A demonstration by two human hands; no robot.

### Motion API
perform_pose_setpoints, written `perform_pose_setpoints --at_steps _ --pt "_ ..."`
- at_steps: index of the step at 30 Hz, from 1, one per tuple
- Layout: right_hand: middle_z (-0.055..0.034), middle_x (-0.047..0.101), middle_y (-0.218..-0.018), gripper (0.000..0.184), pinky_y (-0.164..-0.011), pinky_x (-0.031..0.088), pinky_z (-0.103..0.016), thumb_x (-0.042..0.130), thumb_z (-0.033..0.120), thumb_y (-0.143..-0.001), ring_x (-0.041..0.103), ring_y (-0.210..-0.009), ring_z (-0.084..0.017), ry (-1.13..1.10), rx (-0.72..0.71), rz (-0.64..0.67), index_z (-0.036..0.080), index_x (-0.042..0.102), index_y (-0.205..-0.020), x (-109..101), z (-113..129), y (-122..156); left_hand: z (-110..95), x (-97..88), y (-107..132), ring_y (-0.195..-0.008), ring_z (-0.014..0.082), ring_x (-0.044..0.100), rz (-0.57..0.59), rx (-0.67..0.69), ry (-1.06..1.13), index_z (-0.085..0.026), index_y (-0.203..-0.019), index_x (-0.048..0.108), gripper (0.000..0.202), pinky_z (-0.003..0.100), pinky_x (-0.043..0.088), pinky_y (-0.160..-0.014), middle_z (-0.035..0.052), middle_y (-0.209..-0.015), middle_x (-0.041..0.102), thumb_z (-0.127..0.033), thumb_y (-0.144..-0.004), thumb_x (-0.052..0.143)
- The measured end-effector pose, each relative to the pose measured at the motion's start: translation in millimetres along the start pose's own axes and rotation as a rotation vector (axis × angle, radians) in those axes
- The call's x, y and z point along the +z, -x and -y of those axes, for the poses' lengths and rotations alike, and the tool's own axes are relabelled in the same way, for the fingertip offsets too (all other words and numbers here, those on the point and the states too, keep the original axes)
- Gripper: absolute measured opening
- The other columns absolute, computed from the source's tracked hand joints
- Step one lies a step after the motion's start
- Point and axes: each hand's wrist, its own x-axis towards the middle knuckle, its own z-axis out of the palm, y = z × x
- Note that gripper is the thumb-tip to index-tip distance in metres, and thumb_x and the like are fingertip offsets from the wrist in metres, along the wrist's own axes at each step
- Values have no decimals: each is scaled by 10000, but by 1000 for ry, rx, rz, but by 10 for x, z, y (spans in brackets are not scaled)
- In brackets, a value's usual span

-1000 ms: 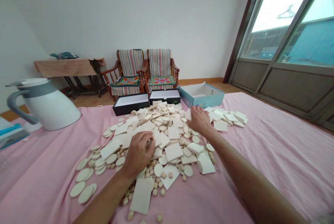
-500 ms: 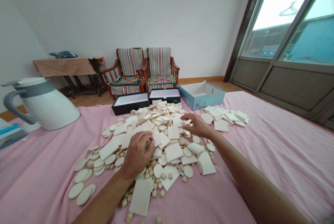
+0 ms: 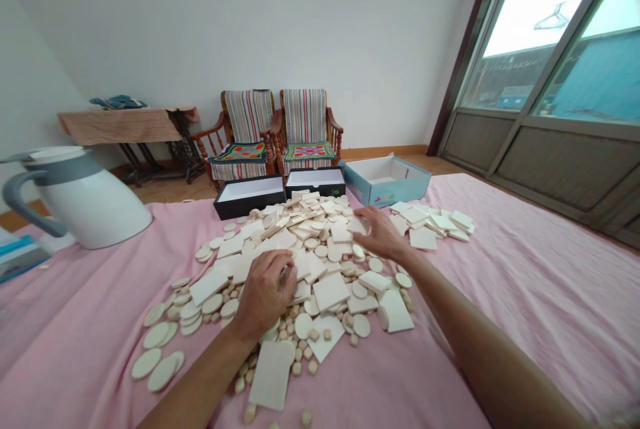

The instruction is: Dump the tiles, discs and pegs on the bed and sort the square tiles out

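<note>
A heap of pale wooden pieces [image 3: 331, 292] lies in front of me: square tiles, round discs and small cubes. My left hand [image 3: 267, 289] rests low over the heap's middle, fingers curled towards the thumb; what they hold, if anything, is hidden. At the heap's right side, my right hand [image 3: 377, 234] pinches a square wooden tile [image 3: 357, 223] between thumb and fingers. Just right of that hand is a smaller pile of square tiles [image 3: 424, 238]. One larger flat tile [image 3: 271, 375] lies nearest me, among loose cubes [image 3: 299, 353].
Two black boxes with white insides [image 3: 250, 207] [image 3: 316, 191] and a light blue box [image 3: 400, 190] stand behind the heap. A white and grey jug [image 3: 100, 205] is at left on the pink cloth [image 3: 530, 295]. Two wooden armchairs [image 3: 250, 123] are beyond.
My right hand has closed on a square tile and drawn it slightly right, up from the heap. The left hand has stayed in place.
</note>
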Motion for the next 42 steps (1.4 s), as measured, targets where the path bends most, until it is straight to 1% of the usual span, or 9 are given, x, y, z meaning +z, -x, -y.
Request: perform_pose_setpoints --at_steps 4,7,10,16,20,26,35,38,42 --pt "-190 572 -1136 436 -852 394 -430 557 344 -778 505 -1060 -333 296 462 -213 120 577 -1152 -183 -468 -24 7 9 5 -991 232 575 -9 2 2 -199 -867 573 64 414 454 -887 79 -1010 637 -202 -874 510" --pt "-211 515 -1269 472 -891 357 -487 553 304 -785 440 -1153 -374 388 571 -342 111 544 -1217 -212 -674 -3 3 8 7 -993 231 576 -12 4 0 -198 -867 574 62 413 453 -889 77 -1012 637 -196 -871 512" --pt "-159 513 -1319 480 -943 348 -474 530 257 -804 440 -1191 -333 267 400 -337 143 527 -1271 -72 -632 -19 -7 2 3 -995 230 578 -11 0 3 -199 -866 573 63 410 451 -893 76 -1013 636 -199 -873 511" --pt "-119 445 -1434 637 -1036 322 -443 587 262 -763 390 -1305 -273 -78 -69 90 184 442 -1379 409 -158 -66 -5 1 -4 -990 231 581 -11 0 7 -199 -870 578 63 409 455 -892 76 -1009 639 -201 -871 515" --pt "-140 479 -1392 566 -1038 293 -452 567 324 -818 400 -1283 -286 -63 -89 173 162 469 -1352 532 7 -25 0 -5 0 -994 233 581 -9 -2 2 -200 -866 579 63 407 453 -890 76 -1011 641 -200 -870 516" --pt "-118 573 -1191 481 -932 355 -390 604 384 -801 494 -1102 -265 -23 -21 -20 181 547 -1234 440 -82 -23 -1 -7 0 -1001 229 572 -4 -3 9 -195 -863 577 67 402 445 -897 74 -1019 633 -206 -876 512" --pt "-215 512 -1256 545 -909 334 -511 551 310 -781 435 -1154 -379 311 565 -471 104 492 -1282 -37 -705 2 11 10 12 -1004 227 562 -1 -9 16 -196 -873 567 60 411 438 -903 76 -1024 626 -204 -882 508" --pt "-187 503 -1311 521 -956 327 -493 539 252 -790 434 -1193 -349 245 455 -461 121 499 -1293 -13 -673 -1 10 9 17 -1001 223 563 -6 -5 16 -195 -872 565 58 408 439 -901 74 -1018 626 -200 -882 508" --pt "-109 652 -1115 366 -921 402 -345 530 185 -788 574 -1036 -229 -95 41 -71 140 617 -1142 141 -349 -26 22 14 25 -1003 223 564 -7 -2 12 -193 -874 568 58 409 440 -902 74 -1021 627 -199 -881 511"
